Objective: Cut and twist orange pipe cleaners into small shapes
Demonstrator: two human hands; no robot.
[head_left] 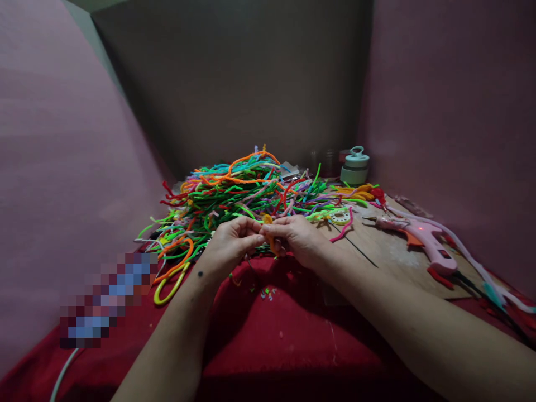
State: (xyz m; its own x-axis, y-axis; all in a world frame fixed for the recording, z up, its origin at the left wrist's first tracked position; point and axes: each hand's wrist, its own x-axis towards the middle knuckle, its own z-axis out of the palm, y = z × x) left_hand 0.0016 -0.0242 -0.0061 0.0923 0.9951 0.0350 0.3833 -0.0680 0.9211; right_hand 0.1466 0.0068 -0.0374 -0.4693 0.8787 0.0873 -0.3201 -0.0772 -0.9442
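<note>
Above the front of the pipe cleaner pile, my left hand (234, 239) and my right hand (302, 239) meet fingertip to fingertip. Between them is a small yellow-orange pipe cleaner (268, 219), curled at its top, with a part hanging below the fingers. Both hands are closed in a pinch on it; the fingers partly hide its shape. Right behind the hands rises a big heap of pipe cleaners (234, 192) in green, orange, red, blue and other colours.
A pink hot glue gun (427, 237) with a glowing red light lies on a wooden board (389, 257) at the right. Behind it stands a mint-green container (355, 167). A yellow loop (171, 287) and small coloured scraps (268, 293) lie on the red cloth (268, 346).
</note>
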